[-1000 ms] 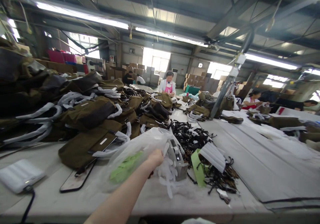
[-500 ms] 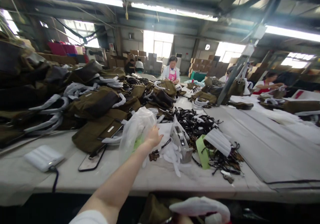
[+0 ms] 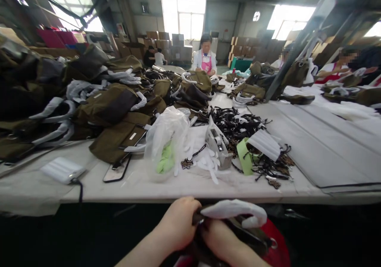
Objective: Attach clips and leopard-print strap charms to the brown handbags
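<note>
An olive-brown bag (image 3: 242,229) with dark trim sits below the table edge, close to my body. One of its handles is wrapped in white padding (image 3: 235,212) and arches over the top. My left hand (image 3: 182,222) is closed on the bag's left upper edge. At the bag's opening, under the wrapped handle, is my right hand (image 3: 222,238); its fingers are hidden by the bag and the dark interior. A metal ring (image 3: 274,243) hangs at the bag's right side, with red cloth (image 3: 276,249) beneath it.
On the table (image 3: 190,189) stand a clear plastic bag (image 3: 157,140) holding green strips, a tape dispenser (image 3: 218,146) and a heap of black cords with patterned charms (image 3: 275,171). A phone (image 3: 117,173), a white power bank (image 3: 62,169) and piled bags (image 3: 110,104) lie left. A co-worker (image 3: 205,58) sits opposite.
My left hand has come back from the clear plastic bag on the table to the olive-brown bag near my body. The view has tilted downward, and my right hand shows more plainly.
</note>
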A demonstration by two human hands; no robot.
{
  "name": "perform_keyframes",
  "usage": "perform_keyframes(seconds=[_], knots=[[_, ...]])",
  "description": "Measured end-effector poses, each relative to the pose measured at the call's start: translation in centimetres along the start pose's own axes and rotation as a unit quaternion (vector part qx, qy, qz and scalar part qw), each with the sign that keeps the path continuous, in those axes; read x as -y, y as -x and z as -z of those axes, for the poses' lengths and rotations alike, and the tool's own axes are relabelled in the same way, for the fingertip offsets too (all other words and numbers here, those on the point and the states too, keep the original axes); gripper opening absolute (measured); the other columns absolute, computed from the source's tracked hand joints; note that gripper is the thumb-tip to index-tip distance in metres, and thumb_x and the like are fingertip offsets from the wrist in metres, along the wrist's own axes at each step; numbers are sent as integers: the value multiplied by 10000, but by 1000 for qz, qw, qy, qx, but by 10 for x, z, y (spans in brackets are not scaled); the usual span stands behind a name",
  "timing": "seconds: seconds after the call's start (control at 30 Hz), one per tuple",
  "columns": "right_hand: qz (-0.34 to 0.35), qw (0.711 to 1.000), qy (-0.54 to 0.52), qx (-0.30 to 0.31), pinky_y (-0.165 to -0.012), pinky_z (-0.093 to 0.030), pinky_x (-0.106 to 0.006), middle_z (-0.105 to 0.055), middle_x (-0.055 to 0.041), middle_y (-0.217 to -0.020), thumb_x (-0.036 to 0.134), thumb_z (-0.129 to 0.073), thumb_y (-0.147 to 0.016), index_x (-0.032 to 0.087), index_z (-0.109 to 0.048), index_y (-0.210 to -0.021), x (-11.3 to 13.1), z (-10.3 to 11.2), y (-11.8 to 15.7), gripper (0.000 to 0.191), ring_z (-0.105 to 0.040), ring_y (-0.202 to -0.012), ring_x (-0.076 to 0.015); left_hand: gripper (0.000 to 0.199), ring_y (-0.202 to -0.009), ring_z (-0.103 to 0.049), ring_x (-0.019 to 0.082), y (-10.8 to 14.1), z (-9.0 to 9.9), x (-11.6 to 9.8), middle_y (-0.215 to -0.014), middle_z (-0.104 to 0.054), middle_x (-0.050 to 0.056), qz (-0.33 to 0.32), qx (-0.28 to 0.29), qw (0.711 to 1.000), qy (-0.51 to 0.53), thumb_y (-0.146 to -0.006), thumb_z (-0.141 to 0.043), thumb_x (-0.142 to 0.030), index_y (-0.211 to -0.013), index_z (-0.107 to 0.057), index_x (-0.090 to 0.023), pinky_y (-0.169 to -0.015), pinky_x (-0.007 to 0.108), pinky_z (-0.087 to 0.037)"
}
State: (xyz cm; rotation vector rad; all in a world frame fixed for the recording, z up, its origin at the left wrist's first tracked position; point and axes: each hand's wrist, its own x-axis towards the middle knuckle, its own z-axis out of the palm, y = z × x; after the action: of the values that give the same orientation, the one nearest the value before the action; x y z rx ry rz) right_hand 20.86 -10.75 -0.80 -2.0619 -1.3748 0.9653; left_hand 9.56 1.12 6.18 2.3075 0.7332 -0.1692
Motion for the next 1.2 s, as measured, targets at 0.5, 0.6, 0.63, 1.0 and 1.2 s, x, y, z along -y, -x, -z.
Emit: perform_keyframes(seconds=[0.5, 0.6, 0.63, 1.0, 1.2], knots=[[49, 965, 256, -20, -821, -492, -316, -732, -123, -996, 152, -420, -959, 176, -708, -1046, 29, 47, 4, 301, -691, -919, -238, 173, -877, -670, 223, 5, 9, 36, -917, -754, 58, 58, -40, 996, 46, -844, -562, -267, -873, -720, -205, -732, 251, -427], [103, 968, 227, 37, -854, -493, -315, -733, -113, -1078, 121, -461, -918, 181, -696, -1143, 34, 35, -2, 330, -683, -955, -245, 201, -893, -665, 240, 6, 11, 29, -902, -744, 60, 95, -35, 994, 34, -822, -605, -343, -927, -717, -212, -766, 265, -435], [98, 967, 229, 53, -834, -500, -320, -742, -123, -1063, 99, -471, -896, 168, -717, -1117, 34, 31, -4, 338, -689, -924, -255, 206, -909, -665, 244, 7, 11, 27, -912, -744, 59, 97, -37, 994, 32, -818, -608, -344, -942, -717, -222, -784, 268, -438], [165, 935, 279, 144, -667, -496, -269, -763, -89, -868, 216, -558, -869, 152, -746, -903, 57, 41, 16, 202, -686, -713, -211, 353, -1000, -678, 211, 7, 6, 50, -1054, -758, -7, 41, -79, 991, 105, -793, -496, -180, -1026, -734, -294, -859, 221, -481], [101, 980, 62, -157, -717, -451, -227, -706, -30, -793, 318, -482, -956, 190, -695, -818, 29, 105, 24, 284, -640, -749, -150, 328, -1094, -657, 237, 6, -2, 75, -1115, -745, -25, 20, -62, 993, 102, -809, -524, -303, -1059, -735, -331, -959, 243, -482]])
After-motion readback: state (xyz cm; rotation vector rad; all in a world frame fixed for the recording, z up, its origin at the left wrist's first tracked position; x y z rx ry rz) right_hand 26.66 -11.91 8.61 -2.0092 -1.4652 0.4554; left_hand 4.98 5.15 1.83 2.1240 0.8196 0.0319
